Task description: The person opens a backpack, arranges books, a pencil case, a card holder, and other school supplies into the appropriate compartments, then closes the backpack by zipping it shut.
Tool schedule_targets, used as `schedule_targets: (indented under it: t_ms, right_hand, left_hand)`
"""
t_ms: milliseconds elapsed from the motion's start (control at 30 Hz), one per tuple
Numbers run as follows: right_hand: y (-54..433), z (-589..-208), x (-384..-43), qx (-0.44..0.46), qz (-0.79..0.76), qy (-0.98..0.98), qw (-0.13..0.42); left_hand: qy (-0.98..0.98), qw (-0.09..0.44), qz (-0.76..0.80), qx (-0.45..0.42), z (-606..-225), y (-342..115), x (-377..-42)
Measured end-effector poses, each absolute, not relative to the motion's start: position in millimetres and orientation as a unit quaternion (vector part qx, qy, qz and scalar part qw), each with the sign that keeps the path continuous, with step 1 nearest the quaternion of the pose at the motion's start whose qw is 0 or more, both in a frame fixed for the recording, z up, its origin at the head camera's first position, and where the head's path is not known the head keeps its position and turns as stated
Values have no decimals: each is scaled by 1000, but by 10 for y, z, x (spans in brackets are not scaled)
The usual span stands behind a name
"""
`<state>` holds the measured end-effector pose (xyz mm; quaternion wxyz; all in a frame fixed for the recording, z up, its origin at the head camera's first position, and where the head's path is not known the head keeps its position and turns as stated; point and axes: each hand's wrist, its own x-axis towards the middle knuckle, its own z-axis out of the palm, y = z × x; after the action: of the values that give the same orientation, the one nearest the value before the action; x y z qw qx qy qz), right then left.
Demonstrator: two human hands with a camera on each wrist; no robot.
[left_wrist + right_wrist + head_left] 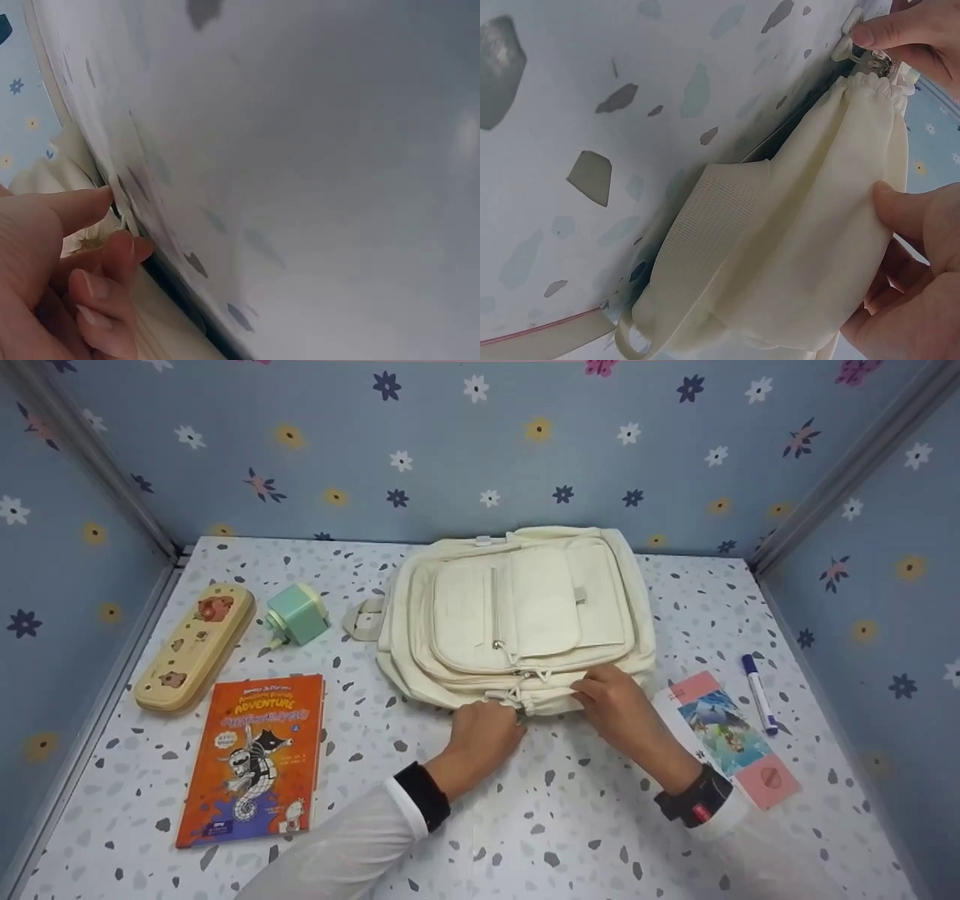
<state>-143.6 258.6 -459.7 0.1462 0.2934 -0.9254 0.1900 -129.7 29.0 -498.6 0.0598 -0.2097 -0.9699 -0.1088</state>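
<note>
A cream backpack (469, 611) lies on its back on the speckled table, its front pockets facing up. At its near edge my left hand (486, 735) pinches a pale zipper pull (845, 46), best seen in the right wrist view beside some metal links. My right hand (619, 712) grips the cream fabric of the side pocket (810, 225), thumb on the near face and fingers curled behind it. A webbing strap (705, 232) hangs along that side in the right wrist view. The left wrist view shows my left fingertips (112, 251) by the bag's edge.
On the left lie a yellow pencil case (195, 649), a green pencil sharpener (298, 615) and an orange book (251, 757). To the right are a pink-and-blue card or booklet (731, 739) and a marker (760, 694). A flowered wall (450, 442) rises behind the backpack.
</note>
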Motion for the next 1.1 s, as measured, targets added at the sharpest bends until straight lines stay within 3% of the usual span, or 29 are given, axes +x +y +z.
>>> schedule_targets:
  t_ms: [800,1100]
  right_hand:
    - [2585,-4600,-1425,279,196,-931,128]
    - [2576,-4593,-1426,283,186,-932,129]
  left_hand:
    - [-956,-45,-268,-107,-4966,328,-1389]
    - [-956,-21,-264,-127,-4995,334,-1391]
